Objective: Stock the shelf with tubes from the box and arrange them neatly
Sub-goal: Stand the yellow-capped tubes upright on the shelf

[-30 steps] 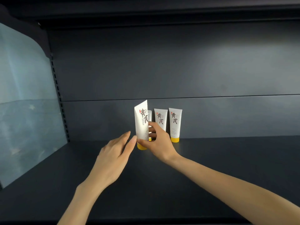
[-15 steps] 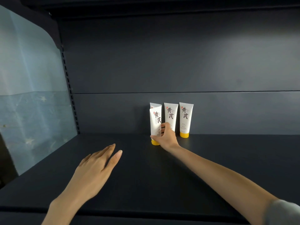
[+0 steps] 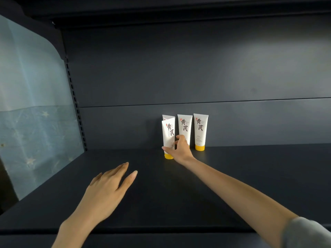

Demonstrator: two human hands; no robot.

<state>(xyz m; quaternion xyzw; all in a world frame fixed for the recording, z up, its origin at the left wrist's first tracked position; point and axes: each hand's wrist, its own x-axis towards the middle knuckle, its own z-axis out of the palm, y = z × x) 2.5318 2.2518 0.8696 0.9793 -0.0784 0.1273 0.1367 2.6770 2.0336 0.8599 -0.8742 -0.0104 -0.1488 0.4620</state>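
The right hand (image 3: 181, 149) grips the front tube (image 3: 168, 135) low on its body. Its thumb (image 3: 166, 149) lies across the white face just above the yellow cap (image 3: 168, 156), and the curled fingers (image 3: 180, 137) wrap round the tube's right side. The tube stands nearly upright on its cap on the dark shelf board (image 3: 241, 172), just right of the frame's centre. It is directly in front of a rear tube (image 3: 168, 117) of which only the top edge shows. A second tube (image 3: 185, 124) stands just right of that pair, partly behind the gripping fingers. A third tube (image 3: 200, 129) stands beside it, and both are against the back panel (image 3: 179, 68). A second ago the gripped tube was tilted, with its cap in front of the row. Half a second ago it stood much as it does now. The left hand (image 3: 109, 190) touched the tube near the cap a second ago. It is now well apart from it in the lower left of the frame, palm down over the board, fingers straight and slightly spread, holding nothing. A grey sleeve (image 3: 308, 233) shows at the lower right corner. A pale blue sheet (image 3: 32, 104) fills the left edge beside the perforated upright (image 3: 75, 104).
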